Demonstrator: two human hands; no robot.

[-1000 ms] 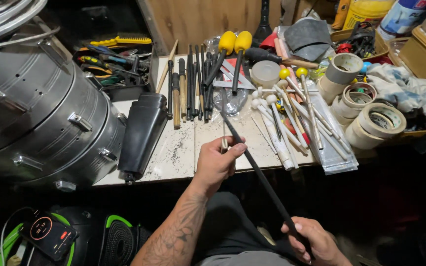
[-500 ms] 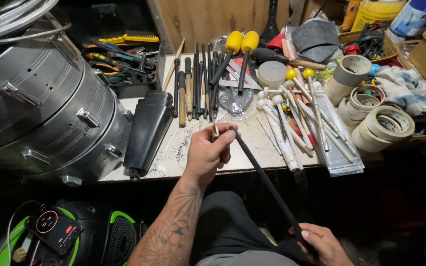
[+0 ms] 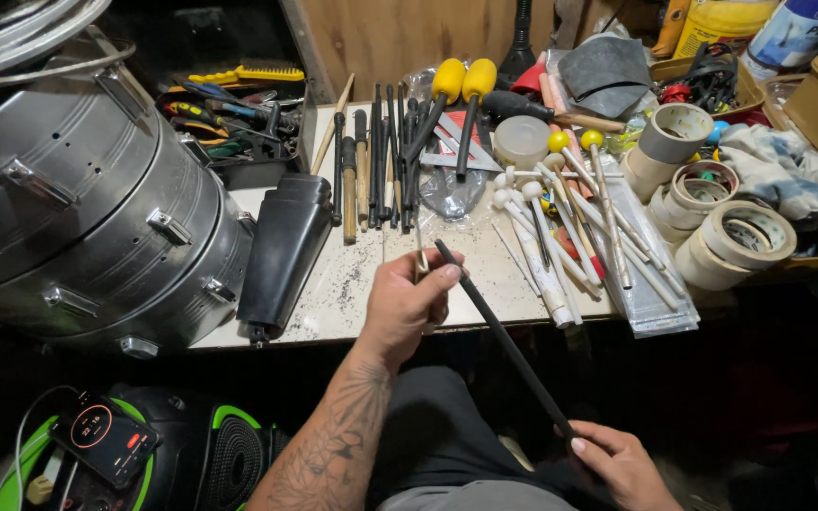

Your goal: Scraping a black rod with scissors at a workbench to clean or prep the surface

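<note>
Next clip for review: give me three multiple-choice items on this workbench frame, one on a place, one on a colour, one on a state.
1. Where does the metal drum lie?
A. left of the table
B. right end of the table
C. on the person's lap

2. What colour are the heads of the two big mallets at the back?
A. white
B. yellow
C. blue

3. How is the long black stick held?
A. lying free on the table
B. by the left hand alone
C. by both hands, one at each end

Answers: 1 A, it fills the frame's left side. 2 B, both heads show yellow. 3 C, the left hand pinches the far end, the right hand grips the near end.
</note>
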